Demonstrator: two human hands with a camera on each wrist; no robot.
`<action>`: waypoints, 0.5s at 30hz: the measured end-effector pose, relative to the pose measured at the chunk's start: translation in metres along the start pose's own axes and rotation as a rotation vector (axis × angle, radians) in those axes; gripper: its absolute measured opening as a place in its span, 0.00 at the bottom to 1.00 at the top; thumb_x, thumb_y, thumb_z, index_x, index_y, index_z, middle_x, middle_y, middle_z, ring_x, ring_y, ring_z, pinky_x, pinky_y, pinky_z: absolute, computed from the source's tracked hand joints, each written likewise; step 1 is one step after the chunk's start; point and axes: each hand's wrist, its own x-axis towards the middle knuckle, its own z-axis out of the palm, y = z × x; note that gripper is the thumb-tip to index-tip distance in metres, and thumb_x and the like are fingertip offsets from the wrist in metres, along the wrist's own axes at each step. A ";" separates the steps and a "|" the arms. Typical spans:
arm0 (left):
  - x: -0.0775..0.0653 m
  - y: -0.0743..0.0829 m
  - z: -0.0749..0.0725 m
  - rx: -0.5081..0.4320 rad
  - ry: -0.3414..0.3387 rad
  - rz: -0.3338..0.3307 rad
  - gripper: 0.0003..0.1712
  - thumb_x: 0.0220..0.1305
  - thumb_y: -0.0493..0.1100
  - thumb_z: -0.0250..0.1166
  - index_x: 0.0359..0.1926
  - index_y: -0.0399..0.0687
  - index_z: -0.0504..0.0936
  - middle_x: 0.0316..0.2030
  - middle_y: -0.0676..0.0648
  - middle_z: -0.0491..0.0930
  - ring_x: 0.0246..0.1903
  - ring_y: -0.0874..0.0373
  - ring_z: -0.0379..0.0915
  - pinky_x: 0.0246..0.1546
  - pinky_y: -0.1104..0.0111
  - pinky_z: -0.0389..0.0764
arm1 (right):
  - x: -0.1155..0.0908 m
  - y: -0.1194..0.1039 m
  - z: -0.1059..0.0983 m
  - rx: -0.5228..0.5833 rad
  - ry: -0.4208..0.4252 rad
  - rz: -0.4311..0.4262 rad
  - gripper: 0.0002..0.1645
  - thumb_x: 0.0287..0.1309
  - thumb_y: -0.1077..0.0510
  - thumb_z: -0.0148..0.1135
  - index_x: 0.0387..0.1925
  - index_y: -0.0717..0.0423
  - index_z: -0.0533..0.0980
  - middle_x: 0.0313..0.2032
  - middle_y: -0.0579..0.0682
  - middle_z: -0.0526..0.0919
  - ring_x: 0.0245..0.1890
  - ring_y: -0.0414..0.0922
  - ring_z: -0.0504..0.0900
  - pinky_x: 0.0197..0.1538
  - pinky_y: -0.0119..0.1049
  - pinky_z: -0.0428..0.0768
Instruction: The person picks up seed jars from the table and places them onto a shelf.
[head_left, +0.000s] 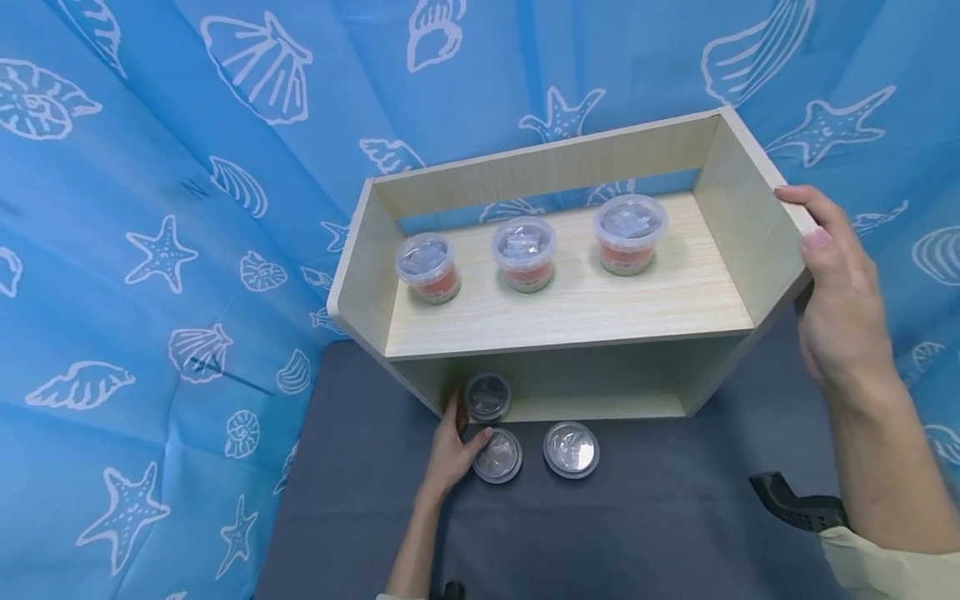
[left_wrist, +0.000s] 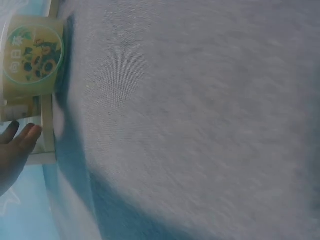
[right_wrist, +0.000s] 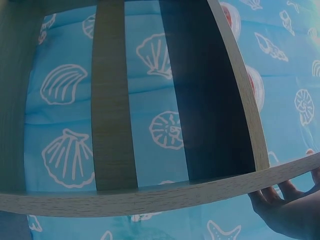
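Observation:
A pale two-tier wooden shelf (head_left: 570,308) stands tilted in the head view. My right hand (head_left: 847,292) grips the edge of its right side panel, thumb on the near face; fingers also show under the panel in the right wrist view. My left hand (head_left: 450,454) reaches to the lower tier's left end, its fairly straight fingers beside a lidded plastic tub (head_left: 487,396) there. Its thumb lies over the edge of a second lidded tub (head_left: 498,456) just in front. In the left wrist view, a yellow tub (left_wrist: 35,57) with a sunflower label is near the fingers (left_wrist: 30,137).
Three clear-lidded tubs with orange bands stand on the upper tier: a left tub (head_left: 427,268), a middle tub (head_left: 525,254) and a right tub (head_left: 630,233). Another lidded tub (head_left: 572,450) sits on the dark tabletop (head_left: 637,517). A blue seashell curtain (head_left: 187,275) hangs behind and left.

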 end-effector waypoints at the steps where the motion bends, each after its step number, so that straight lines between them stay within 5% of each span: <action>1: -0.002 0.000 0.000 0.005 -0.002 0.003 0.51 0.61 0.34 0.69 0.77 0.36 0.47 0.73 0.33 0.55 0.70 0.41 0.57 0.66 0.53 0.65 | 0.000 0.000 -0.001 -0.007 0.002 -0.003 0.25 0.71 0.59 0.46 0.66 0.54 0.71 0.62 0.56 0.65 0.55 0.48 0.63 0.53 0.41 0.54; 7: -0.015 0.015 -0.002 -0.030 -0.005 0.059 0.49 0.62 0.31 0.68 0.75 0.30 0.48 0.70 0.28 0.58 0.67 0.33 0.60 0.63 0.41 0.64 | -0.001 0.000 -0.002 -0.044 -0.011 -0.012 0.25 0.72 0.59 0.44 0.67 0.53 0.70 0.63 0.56 0.65 0.56 0.48 0.62 0.55 0.41 0.54; 15: -0.028 0.036 -0.005 -0.123 0.001 0.007 0.48 0.61 0.31 0.68 0.73 0.23 0.48 0.68 0.23 0.58 0.64 0.28 0.62 0.62 0.41 0.65 | -0.002 0.000 -0.001 -0.016 -0.019 -0.007 0.25 0.72 0.58 0.44 0.67 0.54 0.70 0.63 0.56 0.65 0.55 0.48 0.62 0.53 0.41 0.54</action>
